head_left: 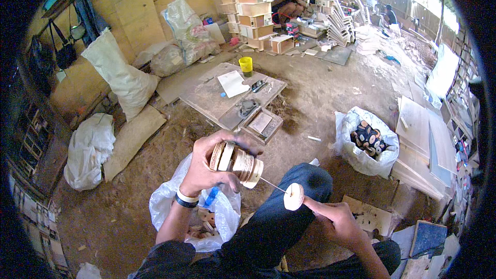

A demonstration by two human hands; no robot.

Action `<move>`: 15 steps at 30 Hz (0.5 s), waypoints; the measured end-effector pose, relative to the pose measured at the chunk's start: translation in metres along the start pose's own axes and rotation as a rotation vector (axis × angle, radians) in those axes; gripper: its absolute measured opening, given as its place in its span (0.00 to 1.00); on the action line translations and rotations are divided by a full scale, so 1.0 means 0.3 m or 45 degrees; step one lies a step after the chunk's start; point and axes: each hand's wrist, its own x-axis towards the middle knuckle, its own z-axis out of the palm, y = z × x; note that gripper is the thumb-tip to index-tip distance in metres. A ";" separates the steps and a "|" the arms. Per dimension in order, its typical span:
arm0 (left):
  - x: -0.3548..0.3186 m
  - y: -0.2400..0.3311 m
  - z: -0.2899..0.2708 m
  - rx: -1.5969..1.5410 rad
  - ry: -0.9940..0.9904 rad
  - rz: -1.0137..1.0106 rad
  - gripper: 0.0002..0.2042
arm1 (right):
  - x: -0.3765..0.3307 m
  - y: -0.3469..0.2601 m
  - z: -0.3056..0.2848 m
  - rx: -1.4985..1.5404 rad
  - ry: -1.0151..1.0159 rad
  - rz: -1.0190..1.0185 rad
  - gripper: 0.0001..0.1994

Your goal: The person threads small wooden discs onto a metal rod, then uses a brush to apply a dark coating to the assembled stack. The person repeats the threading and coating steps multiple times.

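My left hand (200,164) is wrapped round a stack of round wooden discs (242,167), held on its side above my lap. A thin metal rod (272,184) runs from the stack's right end to a single pale wooden disc (293,197). Behind that disc, my right hand (338,218) is closed, its fingers against the disc's back; what else it grips is hidden. Below my left hand, a white plastic bag (164,204) stands open with loose wooden pieces (202,226) inside.
Ahead lies a low board (199,95) bearing a yellow cup (246,64), paper and small tools. An open white sack (347,161) of dark and pale discs stands right, beside wooden panels (413,129). Sacks line the left wall; other people are at the back.
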 end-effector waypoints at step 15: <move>0.034 0.023 0.020 -0.297 -0.019 -0.133 0.44 | -0.004 0.022 -0.001 -0.055 0.050 -0.027 0.36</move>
